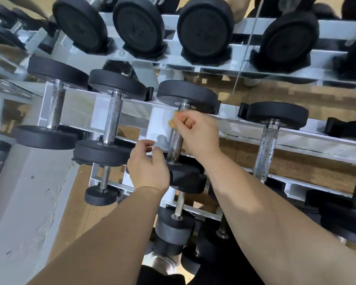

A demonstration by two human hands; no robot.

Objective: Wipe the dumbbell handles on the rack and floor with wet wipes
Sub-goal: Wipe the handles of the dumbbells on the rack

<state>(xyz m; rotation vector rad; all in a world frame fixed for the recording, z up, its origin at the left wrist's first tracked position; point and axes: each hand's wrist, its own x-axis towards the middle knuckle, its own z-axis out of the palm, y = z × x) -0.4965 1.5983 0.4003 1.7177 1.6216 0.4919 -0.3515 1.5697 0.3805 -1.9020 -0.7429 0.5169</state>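
Just below the frame's centre, the left hand (147, 169) hangs loosely curled and grips nothing; whether it touches the dumbbell's near head (185, 172) is hard to tell. Beyond it the knurled handle (175, 148) runs up toward mid-frame. There the right hand (195, 130) pinches a bunched yellowish wipe (173, 122) against the handle's far end, just under the far head (186, 95). The rough knurling could snag or shred so small a wad. If the left hand is not steadying the dumbbell, hard rubbing might roll it on the white rack rail (234, 122) and nip fingers.
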